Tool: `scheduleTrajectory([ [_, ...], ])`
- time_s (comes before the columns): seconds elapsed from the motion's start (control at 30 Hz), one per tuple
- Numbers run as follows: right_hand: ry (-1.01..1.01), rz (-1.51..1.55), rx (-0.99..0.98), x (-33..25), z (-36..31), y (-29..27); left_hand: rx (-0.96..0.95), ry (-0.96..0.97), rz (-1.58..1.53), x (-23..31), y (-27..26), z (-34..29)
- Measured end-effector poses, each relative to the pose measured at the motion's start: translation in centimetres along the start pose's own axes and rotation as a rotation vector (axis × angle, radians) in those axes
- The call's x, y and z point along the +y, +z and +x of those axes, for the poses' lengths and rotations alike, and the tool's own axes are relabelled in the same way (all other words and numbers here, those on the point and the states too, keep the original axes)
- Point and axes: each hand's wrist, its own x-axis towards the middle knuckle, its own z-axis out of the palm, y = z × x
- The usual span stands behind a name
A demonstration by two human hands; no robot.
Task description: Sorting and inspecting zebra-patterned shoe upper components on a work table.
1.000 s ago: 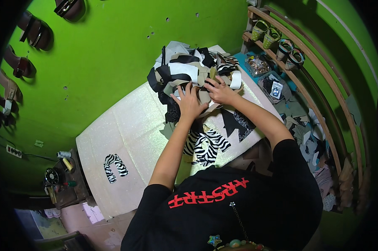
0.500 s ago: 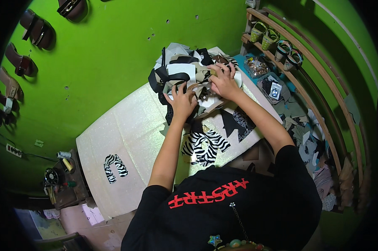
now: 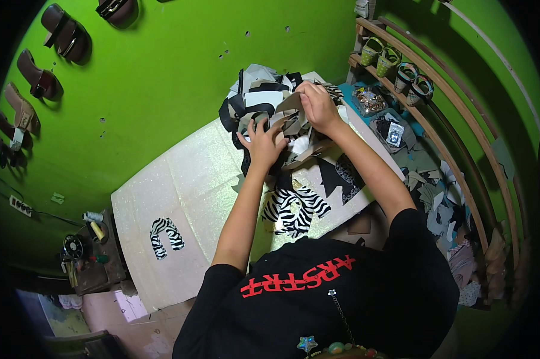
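Left hand (image 3: 262, 142) spread flat on scrap pile (image 3: 270, 110) at table's (image 3: 162, 203) far end. Right hand (image 3: 318, 106) pinches tan piece (image 3: 291, 110). Zebra-print cutouts (image 3: 294, 206) nearer; lone zebra piece (image 3: 165, 235) well apart, left.

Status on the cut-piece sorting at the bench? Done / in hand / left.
Done: one zebra-print piece lies alone on the white table, more zebra pieces near the edge. In hand: left hand presses the heap of cut pieces while right hand lifts a tan piece. Left: most of the heap looks unsorted.
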Motion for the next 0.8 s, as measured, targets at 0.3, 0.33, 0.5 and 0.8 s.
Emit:
scheduleTrajectory([
  [0.3,0.441,0.234,0.130,-2.3,3.2,-5.6,-0.030,-0.024,0.055,-1.5,0.6,0.4],
  [0.33,0.542,0.365,0.090,-2.5,3.2,-6.0,-0.015,0.006,0.103,-1.9,0.7,0.3],
  [0.5,0.723,0.721,-0.559,-2.3,-1.3,-9.1,-0.001,0.057,0.085,-1.1,0.3,-0.2],
  [0.8,1.204,1.209,-0.903,-5.9,-10.9,-7.4,0.170,0.358,-0.078,1.5,-0.3,-1.8],
])
